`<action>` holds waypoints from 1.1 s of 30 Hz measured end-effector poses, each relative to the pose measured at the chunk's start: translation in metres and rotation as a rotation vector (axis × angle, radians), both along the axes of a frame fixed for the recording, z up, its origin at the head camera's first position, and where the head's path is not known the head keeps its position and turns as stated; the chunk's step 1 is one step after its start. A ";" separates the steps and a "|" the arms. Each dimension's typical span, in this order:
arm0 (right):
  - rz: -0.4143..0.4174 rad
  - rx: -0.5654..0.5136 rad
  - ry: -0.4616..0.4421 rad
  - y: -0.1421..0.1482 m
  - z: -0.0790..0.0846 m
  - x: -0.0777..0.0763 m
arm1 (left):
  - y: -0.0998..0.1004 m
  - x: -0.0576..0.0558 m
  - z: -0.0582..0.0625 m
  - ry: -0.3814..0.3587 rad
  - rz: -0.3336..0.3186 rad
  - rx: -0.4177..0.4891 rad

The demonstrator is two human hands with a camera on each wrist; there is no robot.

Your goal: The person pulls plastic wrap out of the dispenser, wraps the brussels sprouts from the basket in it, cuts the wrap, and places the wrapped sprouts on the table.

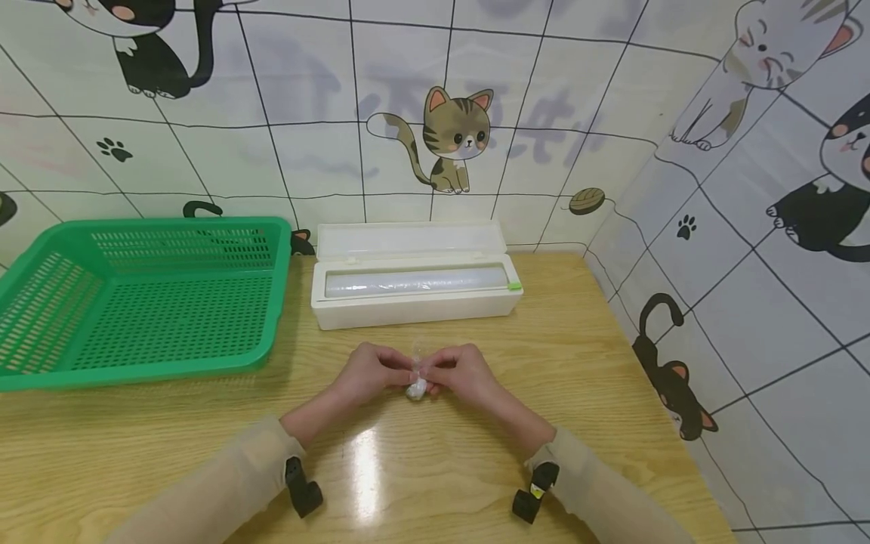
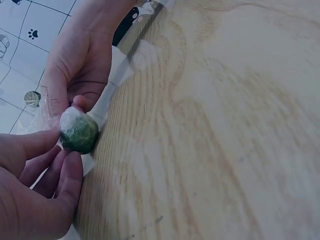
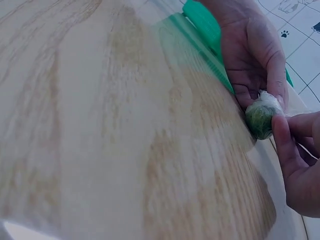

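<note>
A small, round green thing [image 2: 81, 134] wrapped in clear plastic film sits between my two hands, over the table. In the head view the wrapped bundle [image 1: 417, 390] looks mostly whitish, with a twist of film [image 1: 418, 355] standing up from it. My left hand [image 1: 367, 373] pinches the bundle from the left between thumb and fingers. From the other side, my right hand [image 1: 466, 375] pinches the gathered film with thumb and fingertips. In the right wrist view the green ball [image 3: 261, 118] shows beneath whitish bunched film.
A white cling film box [image 1: 416, 311] with its lid raised stands behind the hands, a roll of film [image 1: 416, 281] inside. At the left is a green plastic basket [image 1: 275, 332]. The wooden table [image 1: 564, 355] meets cat-patterned walls at the back and right.
</note>
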State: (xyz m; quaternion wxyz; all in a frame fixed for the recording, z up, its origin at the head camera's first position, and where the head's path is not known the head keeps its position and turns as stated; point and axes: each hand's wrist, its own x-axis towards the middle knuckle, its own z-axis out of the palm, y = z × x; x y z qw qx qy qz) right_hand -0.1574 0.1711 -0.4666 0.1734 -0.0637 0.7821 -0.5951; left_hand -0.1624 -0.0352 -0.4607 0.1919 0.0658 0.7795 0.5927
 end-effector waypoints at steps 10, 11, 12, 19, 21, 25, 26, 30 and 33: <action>0.011 -0.092 0.042 0.003 -0.003 0.005 | 0.000 -0.001 -0.002 -0.022 0.012 0.035; 0.021 -0.094 0.050 0.004 -0.003 0.005 | 0.000 -0.001 -0.002 -0.020 0.012 0.034; 0.029 -0.093 0.058 0.005 -0.004 0.006 | -0.001 -0.002 -0.003 -0.016 0.012 0.030; 0.082 0.001 0.216 0.006 -0.004 0.009 | -0.004 -0.002 -0.004 0.061 -0.032 -0.048; 0.099 0.018 0.258 0.007 -0.003 0.009 | -0.004 -0.002 -0.005 0.071 -0.046 -0.054; 0.164 0.037 0.373 0.011 -0.004 0.010 | -0.006 -0.002 -0.006 0.061 -0.069 -0.048; 0.179 0.042 0.400 0.012 -0.004 0.010 | -0.006 -0.002 -0.006 0.060 -0.075 -0.048; 0.192 0.032 0.410 0.013 -0.004 0.011 | -0.007 -0.003 -0.006 0.045 -0.081 -0.044; 0.166 0.035 0.374 0.012 -0.004 0.011 | -0.007 -0.004 -0.005 0.005 -0.083 -0.009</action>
